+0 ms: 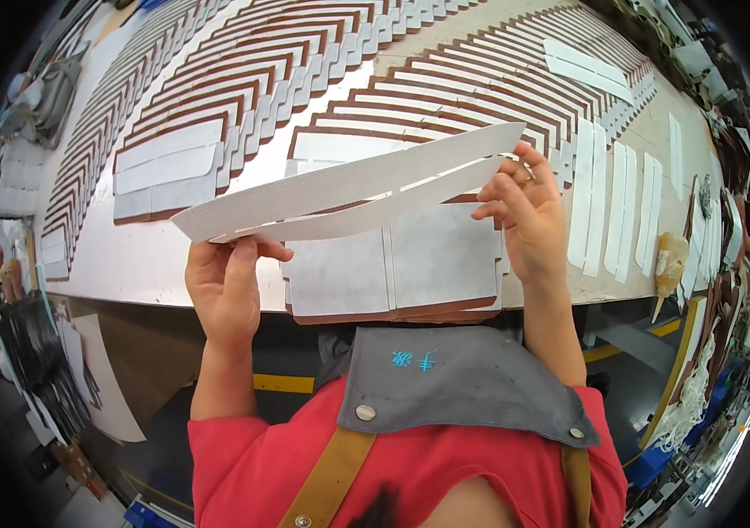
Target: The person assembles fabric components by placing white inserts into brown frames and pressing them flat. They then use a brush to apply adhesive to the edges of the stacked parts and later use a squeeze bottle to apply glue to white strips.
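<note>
A long white strip (340,195) with a finely textured face and a few narrow slits along its middle is held up slantwise over the table. My left hand (230,286) pinches its lower left end between thumb and fingers. At the higher right end, my right hand (529,207) grips the strip's edge with its fingertips, the other fingers curled. Beneath the strip, at the table's front edge, lies a stack of pale grey panels (340,277) with brown borders. The strip hides part of that stack.
Long rows of overlapping brown-edged panels (190,141) cover the table. On the right lie white strips (582,202), with a further white strip piece (586,70) on top of a row. A glue bottle (670,260) with a nozzle rests near the right front edge.
</note>
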Demonstrator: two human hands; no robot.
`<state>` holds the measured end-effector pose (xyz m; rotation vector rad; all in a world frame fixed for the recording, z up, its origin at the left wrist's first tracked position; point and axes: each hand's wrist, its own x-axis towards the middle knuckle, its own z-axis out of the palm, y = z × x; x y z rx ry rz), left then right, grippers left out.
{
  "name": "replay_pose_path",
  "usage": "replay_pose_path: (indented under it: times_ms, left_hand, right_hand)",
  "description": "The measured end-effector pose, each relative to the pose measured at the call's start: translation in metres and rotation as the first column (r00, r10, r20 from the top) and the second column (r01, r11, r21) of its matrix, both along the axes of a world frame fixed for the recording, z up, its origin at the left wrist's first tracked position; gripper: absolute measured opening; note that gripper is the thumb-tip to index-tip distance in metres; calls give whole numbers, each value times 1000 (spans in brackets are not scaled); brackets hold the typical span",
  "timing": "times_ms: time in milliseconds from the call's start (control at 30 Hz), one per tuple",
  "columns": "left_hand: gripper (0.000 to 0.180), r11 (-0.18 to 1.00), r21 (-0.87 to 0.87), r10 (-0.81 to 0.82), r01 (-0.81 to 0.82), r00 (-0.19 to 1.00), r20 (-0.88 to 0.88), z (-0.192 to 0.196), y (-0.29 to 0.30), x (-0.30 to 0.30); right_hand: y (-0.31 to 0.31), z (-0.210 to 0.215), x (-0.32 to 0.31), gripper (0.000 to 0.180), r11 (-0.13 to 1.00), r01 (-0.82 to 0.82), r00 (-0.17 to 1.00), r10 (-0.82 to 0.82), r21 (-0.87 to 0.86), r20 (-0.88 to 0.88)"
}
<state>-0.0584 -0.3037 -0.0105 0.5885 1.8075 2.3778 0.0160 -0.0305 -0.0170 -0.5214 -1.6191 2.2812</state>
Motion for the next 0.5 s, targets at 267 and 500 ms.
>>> replay_pose_path:
  times_ms: [267,500]
  left_hand:
    - [17,988,-123,116,-94,975,191,1,5,6]
    - [20,720,-685,25,-116,990,-142,-30,-9,48]
  right_hand:
    - [-4,-9,15,45,970,85,996,-73,226,-60]
    - [0,-32,73,42,896,-95,993,53,433,110]
